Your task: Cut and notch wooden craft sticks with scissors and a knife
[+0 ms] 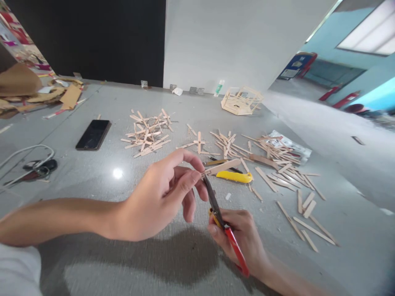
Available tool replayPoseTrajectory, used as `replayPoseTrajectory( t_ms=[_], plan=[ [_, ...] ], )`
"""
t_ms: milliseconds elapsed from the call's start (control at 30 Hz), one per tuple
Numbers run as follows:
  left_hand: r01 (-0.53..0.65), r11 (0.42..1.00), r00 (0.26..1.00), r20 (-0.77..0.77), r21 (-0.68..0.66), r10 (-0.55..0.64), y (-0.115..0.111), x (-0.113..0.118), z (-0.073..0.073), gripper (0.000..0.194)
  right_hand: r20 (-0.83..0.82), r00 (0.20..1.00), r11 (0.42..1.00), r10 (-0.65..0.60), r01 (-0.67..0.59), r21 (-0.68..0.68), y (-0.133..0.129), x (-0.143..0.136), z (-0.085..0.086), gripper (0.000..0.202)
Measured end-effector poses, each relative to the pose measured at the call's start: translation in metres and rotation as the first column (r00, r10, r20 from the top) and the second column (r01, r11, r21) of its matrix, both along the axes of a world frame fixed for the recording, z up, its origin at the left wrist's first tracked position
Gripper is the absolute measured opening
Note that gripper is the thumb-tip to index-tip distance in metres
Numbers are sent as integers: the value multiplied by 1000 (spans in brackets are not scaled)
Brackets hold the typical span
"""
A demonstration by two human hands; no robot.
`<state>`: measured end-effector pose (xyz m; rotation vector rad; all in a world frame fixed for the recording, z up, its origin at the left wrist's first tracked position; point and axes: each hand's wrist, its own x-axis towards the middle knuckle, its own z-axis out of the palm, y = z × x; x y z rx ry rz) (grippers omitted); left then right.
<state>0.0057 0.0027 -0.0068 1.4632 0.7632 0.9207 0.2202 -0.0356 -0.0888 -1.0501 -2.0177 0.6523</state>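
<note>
My left hand [163, 195] pinching a flat, pale wooden stick [222, 167] above the grey surface [92, 176]
A dark metal, red-handled pliers-like tool [237, 248] (its tip at the stick's pinched end) sits gripped in my right hand [248, 236].

Black panel [105, 41] beside pale panel [228, 41]

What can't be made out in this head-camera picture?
All in the head view:
- One end of the wooden stick: covered by the left hand.
- Part of the grip of the red-handled tool: hidden by the right hand.
- Where the white cable leads: cut off by the left edge.
- Print on the green-and-white tube: too small.
- Wording on the blue board: too small and blurred.
</note>
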Motion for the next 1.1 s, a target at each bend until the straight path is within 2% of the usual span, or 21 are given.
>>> replayPoseTrajectory(
  t_ms=[167,433,733,933,1100],
  plan=[
    [49,996,999,-12,-69,-50,3,-2,4,17,-8,1000,998,22,-23,-63,-1,3,2,45],
    [38,998,999,-33,-43,-40,3,-3,6,18,20,1000,1000,3,-2,-14,-1,0,7,42],
    [47,997,999,-14,-69,-48,3,-3,6,17,70,997,999,-31,29,30,-2,0,2,43],
    [150,980,987,79,-130,-141,5,-3,9,13,22,1000,997,10,-8,-83,-3,1,-1,44],
    [200,968,974,139,-150,-180,5,-4,9,13,-20,1000,986,-11,8,-166,-5,2,-6,48]
  ],
)
